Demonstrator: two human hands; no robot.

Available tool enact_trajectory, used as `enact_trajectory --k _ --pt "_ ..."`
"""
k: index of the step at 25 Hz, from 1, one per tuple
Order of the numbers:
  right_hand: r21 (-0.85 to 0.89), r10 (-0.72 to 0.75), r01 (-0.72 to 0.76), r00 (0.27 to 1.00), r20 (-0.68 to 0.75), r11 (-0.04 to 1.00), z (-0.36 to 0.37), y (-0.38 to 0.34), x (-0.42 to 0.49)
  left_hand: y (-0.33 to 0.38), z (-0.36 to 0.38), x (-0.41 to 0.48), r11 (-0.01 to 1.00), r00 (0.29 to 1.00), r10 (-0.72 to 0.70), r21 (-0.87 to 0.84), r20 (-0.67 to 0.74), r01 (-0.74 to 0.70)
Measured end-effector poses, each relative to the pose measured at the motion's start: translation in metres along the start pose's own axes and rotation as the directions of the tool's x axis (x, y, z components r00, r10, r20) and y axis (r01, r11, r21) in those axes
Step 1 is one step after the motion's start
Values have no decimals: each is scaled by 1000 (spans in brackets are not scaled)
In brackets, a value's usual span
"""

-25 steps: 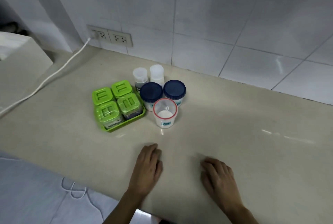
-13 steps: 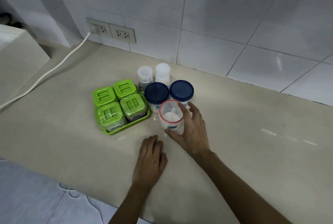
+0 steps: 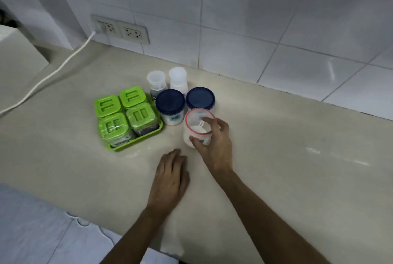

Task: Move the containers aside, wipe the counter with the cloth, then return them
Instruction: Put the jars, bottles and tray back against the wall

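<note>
A clear jar with a red rim (image 3: 196,124), white powder and a small scoop inside, stands tilted at the front of the group; my right hand (image 3: 214,142) is wrapped around its right side, thumb in front and fingers behind. My left hand (image 3: 170,178) lies flat on the beige counter (image 3: 287,157), palm down, holding nothing. Behind the jar stand two blue-lidded jars (image 3: 170,102) (image 3: 200,98) and two small clear bottles (image 3: 157,82) (image 3: 178,77). To the left, a green tray (image 3: 136,141) carries several green-lidded square containers. No cloth is in view.
A white cable (image 3: 46,79) runs across the counter's left part to a wall socket (image 3: 104,26). White tiled wall stands behind. The counter's front edge runs diagonally at the lower left, with floor below.
My right hand rose from the counter, reached to the red-rimmed jar and closed around it; the jar now leans. My left hand stayed flat in place.
</note>
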State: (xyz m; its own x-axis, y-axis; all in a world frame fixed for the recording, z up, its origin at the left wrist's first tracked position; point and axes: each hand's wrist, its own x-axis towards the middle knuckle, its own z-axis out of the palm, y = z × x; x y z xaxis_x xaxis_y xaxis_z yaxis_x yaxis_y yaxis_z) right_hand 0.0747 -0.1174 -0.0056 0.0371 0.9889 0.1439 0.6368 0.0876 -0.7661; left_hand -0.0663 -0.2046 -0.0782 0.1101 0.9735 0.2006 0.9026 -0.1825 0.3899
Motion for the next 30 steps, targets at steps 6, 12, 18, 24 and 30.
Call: enact_trajectory --k 6,12,18,24,30 --pt "8 190 -194 951 -244 981 -152 114 -10 113 54 46 972 970 234 -36 64 -232" --pt "-47 307 -368 832 -463 928 -308 241 21 234 133 120 940 940 340 -55 21 -338" --pt "-50 327 -404 802 -501 913 -380 332 82 277 189 147 919 919 394 -5 -2 -394" --pt "-45 327 -399 807 -492 916 -403 366 109 278 185 146 925 925 380 24 12 -380" --pt "-156 287 -388 851 -441 909 -406 379 118 279 185 148 912 913 408 45 -11 -408"
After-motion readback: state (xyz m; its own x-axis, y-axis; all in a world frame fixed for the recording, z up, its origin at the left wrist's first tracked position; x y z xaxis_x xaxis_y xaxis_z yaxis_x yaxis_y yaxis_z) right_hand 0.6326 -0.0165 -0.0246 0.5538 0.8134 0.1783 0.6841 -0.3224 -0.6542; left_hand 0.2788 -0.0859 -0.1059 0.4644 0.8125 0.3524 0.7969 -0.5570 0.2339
